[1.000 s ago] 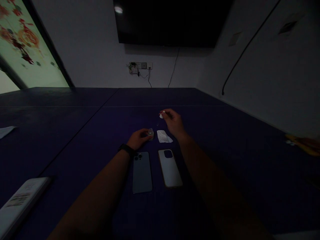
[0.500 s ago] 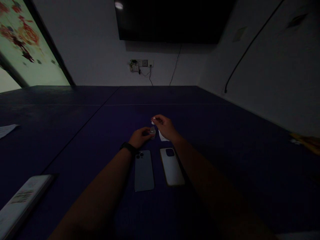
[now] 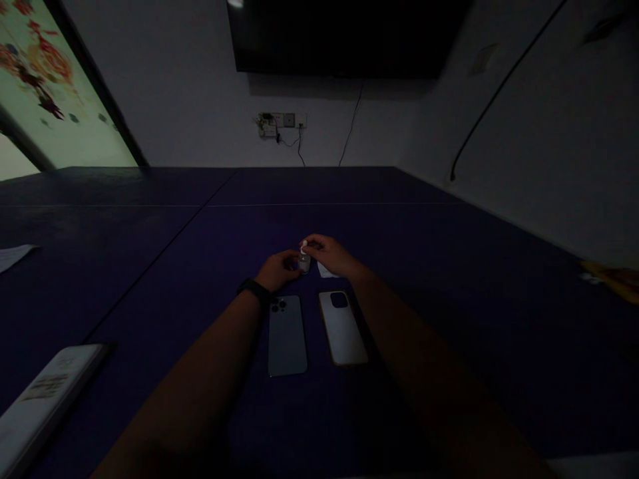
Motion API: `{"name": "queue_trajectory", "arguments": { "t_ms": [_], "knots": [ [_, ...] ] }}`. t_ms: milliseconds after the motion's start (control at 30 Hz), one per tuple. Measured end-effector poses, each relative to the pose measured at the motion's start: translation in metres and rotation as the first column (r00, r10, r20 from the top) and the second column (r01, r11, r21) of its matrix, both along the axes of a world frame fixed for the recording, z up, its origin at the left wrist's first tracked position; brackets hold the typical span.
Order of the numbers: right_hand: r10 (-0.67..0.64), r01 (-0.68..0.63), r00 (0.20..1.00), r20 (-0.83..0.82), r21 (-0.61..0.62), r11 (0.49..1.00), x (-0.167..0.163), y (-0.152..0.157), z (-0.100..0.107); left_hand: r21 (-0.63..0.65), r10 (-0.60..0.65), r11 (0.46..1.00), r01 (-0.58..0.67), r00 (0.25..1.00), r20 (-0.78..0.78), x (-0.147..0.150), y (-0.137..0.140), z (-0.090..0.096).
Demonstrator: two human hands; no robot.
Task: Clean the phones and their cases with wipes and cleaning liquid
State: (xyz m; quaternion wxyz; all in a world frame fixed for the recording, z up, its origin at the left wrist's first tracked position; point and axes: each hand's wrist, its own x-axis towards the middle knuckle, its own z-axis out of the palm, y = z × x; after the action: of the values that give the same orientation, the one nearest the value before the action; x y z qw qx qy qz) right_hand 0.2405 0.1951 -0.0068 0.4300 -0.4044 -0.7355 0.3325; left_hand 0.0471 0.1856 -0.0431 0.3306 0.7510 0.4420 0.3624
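A small clear bottle [image 3: 304,264] stands on the dark blue table, gripped at its side by my left hand [image 3: 280,269], which wears a black wristband. Fingers of my right hand [image 3: 328,254] pinch a white cap [image 3: 304,247] at the bottle's mouth. Whether the cap is seated there is too small to tell. Partly under my right hand lies a white paper or cloth [image 3: 325,271]. Closer to me, a grey-blue phone [image 3: 287,339] rests with its cameras up. To its right is a pale phone case [image 3: 344,332] with a camera cutout.
A white box [image 3: 47,399] sits at the lower left, and a white sheet [image 3: 14,257] lies at the left edge. Something yellow [image 3: 612,279] is at the far right. Beyond the table [image 3: 279,189] are wall sockets [image 3: 284,120] and a large screen [image 3: 339,40].
My right hand has lowered the white cap from above the bottle down to its mouth. My left hand keeps its hold on the bottle. The view has shifted slightly.
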Motion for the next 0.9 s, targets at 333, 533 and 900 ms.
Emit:
{"name": "queue_trajectory", "arguments": {
  "t_ms": [333, 533, 900],
  "knots": [
    [-0.075, 0.074, 0.997, 0.018, 0.03, 0.997, 0.005, 0.005, -0.006, 0.01, 0.042, 0.999, -0.042, 0.999, 0.016, 0.002, -0.001, 0.001],
    [-0.393, 0.391, 0.919, 0.023, 0.062, 0.918, 0.047, 0.027, -0.001, -0.027, 0.071, 0.997, -0.068, 0.992, 0.109, 0.003, -0.001, 0.001],
    [-0.156, 0.31, 0.868, 0.472, -0.269, 0.912, 0.088, 0.019, -0.021, -0.027, 0.359, 0.924, -0.38, 0.843, 0.4, -0.011, -0.002, 0.0]
  ]
}}
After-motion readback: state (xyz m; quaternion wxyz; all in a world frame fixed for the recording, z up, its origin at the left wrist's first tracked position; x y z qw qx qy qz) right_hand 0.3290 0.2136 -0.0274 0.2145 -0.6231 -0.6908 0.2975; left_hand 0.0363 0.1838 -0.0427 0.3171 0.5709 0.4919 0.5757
